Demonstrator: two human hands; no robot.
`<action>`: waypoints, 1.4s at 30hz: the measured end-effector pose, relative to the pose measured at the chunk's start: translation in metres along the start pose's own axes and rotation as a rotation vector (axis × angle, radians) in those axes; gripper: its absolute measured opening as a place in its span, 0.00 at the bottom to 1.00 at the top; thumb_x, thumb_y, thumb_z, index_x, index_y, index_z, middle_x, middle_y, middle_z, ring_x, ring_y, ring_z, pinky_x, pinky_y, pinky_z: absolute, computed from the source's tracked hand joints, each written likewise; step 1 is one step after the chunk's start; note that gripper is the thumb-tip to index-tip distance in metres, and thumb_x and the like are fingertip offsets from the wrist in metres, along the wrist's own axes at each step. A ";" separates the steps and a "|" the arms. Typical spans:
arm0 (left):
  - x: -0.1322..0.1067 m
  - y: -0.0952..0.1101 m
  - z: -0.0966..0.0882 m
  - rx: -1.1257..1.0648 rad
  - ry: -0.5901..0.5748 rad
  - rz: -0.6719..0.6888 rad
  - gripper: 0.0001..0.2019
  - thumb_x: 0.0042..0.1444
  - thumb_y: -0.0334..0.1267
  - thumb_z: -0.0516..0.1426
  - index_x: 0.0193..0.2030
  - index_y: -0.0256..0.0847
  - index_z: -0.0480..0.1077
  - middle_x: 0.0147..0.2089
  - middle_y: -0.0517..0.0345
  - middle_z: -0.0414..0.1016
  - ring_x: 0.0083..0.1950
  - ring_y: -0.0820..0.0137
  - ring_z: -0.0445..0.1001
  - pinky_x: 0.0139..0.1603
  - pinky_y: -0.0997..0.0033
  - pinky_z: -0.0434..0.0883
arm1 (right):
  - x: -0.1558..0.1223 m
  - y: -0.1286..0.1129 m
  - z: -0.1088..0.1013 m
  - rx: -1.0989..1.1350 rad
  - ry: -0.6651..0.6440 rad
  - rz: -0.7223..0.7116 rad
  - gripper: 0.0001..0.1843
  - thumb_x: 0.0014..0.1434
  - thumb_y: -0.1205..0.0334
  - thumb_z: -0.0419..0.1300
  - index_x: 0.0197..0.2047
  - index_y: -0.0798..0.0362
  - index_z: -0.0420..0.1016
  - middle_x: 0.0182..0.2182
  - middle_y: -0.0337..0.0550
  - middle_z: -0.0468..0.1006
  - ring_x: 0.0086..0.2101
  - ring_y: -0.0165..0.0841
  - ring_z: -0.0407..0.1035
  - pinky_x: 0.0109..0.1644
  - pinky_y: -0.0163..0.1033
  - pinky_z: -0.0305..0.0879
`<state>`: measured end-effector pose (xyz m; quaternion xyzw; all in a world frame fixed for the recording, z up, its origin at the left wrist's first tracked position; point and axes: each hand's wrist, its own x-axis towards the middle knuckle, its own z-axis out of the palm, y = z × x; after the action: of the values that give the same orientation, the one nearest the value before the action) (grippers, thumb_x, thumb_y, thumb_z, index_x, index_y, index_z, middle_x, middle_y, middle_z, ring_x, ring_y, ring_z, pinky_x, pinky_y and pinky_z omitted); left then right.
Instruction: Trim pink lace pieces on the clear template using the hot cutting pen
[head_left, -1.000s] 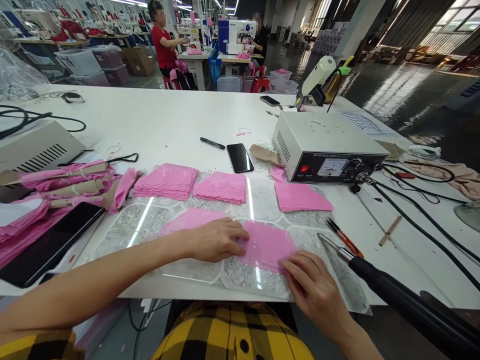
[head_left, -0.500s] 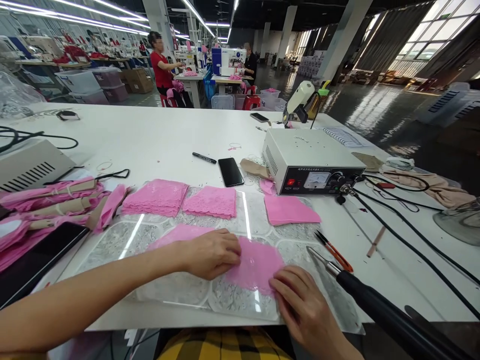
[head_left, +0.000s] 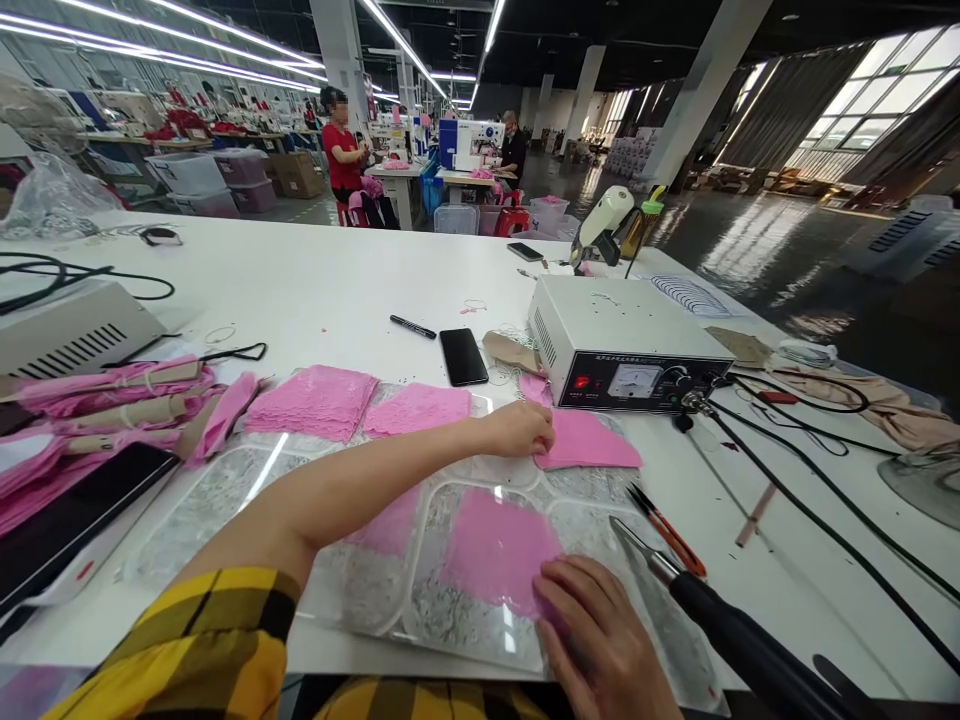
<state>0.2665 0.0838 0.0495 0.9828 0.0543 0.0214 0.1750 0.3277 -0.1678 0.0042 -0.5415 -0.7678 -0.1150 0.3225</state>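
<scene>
My left hand (head_left: 519, 428) reaches across to the stack of pink fabric pieces (head_left: 589, 440) in front of the grey control box. Its fingers are pinched at the left corner of that stack. My right hand (head_left: 600, 625) lies at the near right edge of a single pink fabric piece (head_left: 499, 545), fingertips touching it and the thumb apart. This piece lies flat on a clear-topped, marble-patterned sheet (head_left: 352, 590). Another pink piece (head_left: 390, 525) is partly hidden under my left forearm. Two lace-edged pink stacks (head_left: 311, 402) (head_left: 416, 408) sit farther back.
The grey control box (head_left: 634, 330) has a lit red switch and cables. A black-handled tool with a metal tip (head_left: 720, 610) lies right of my right hand, beside an orange cutter (head_left: 667, 530). Phones (head_left: 463, 357), a marker (head_left: 412, 327) and pink bundles (head_left: 112, 410) are on the table.
My left hand has left the flat pink piece and moved up and right to the stack by the control box. My right hand stays at the piece's edge. The view has shifted slightly.
</scene>
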 end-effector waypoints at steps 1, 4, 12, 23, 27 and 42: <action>0.000 -0.001 0.000 -0.005 -0.008 0.004 0.05 0.58 0.28 0.59 0.34 0.37 0.77 0.40 0.54 0.75 0.44 0.68 0.73 0.45 0.71 0.67 | 0.001 0.000 0.000 0.002 0.004 0.000 0.13 0.59 0.69 0.56 0.47 0.56 0.73 0.41 0.50 0.77 0.46 0.37 0.69 0.50 0.43 0.71; 0.000 -0.003 0.001 -0.015 -0.021 0.004 0.05 0.60 0.29 0.58 0.36 0.36 0.76 0.41 0.54 0.75 0.45 0.67 0.73 0.48 0.67 0.69 | 0.002 0.000 -0.001 0.010 0.013 -0.002 0.12 0.59 0.69 0.56 0.46 0.56 0.74 0.41 0.50 0.77 0.46 0.37 0.70 0.50 0.44 0.72; 0.005 -0.012 0.003 -0.050 -0.032 -0.014 0.08 0.64 0.39 0.56 0.43 0.35 0.72 0.47 0.53 0.74 0.46 0.68 0.74 0.49 0.60 0.73 | 0.001 0.001 -0.002 0.031 0.013 -0.001 0.14 0.59 0.68 0.56 0.48 0.56 0.73 0.41 0.50 0.78 0.46 0.38 0.71 0.49 0.44 0.73; 0.005 -0.011 0.003 -0.079 -0.046 -0.020 0.10 0.65 0.40 0.56 0.47 0.36 0.71 0.47 0.52 0.74 0.46 0.67 0.74 0.49 0.60 0.74 | 0.006 0.008 -0.012 0.141 0.022 0.058 0.16 0.59 0.67 0.58 0.51 0.54 0.72 0.44 0.50 0.77 0.47 0.38 0.71 0.48 0.42 0.74; 0.005 -0.010 0.002 -0.083 -0.019 -0.033 0.10 0.65 0.40 0.56 0.46 0.36 0.71 0.47 0.53 0.74 0.46 0.67 0.74 0.48 0.60 0.74 | 0.017 0.022 -0.007 0.058 0.088 0.175 0.13 0.60 0.66 0.57 0.49 0.51 0.73 0.42 0.47 0.78 0.45 0.35 0.73 0.48 0.41 0.73; -0.044 0.020 -0.013 -0.258 0.115 0.005 0.09 0.57 0.24 0.55 0.31 0.37 0.74 0.40 0.55 0.76 0.44 0.69 0.72 0.48 0.71 0.65 | 0.075 0.066 0.030 -0.257 -0.109 0.756 0.16 0.57 0.60 0.54 0.46 0.50 0.79 0.26 0.44 0.80 0.26 0.34 0.70 0.31 0.37 0.58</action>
<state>0.2239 0.0648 0.0679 0.9495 0.0584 0.0852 0.2963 0.3609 -0.0696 0.0169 -0.8271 -0.5097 -0.0543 0.2306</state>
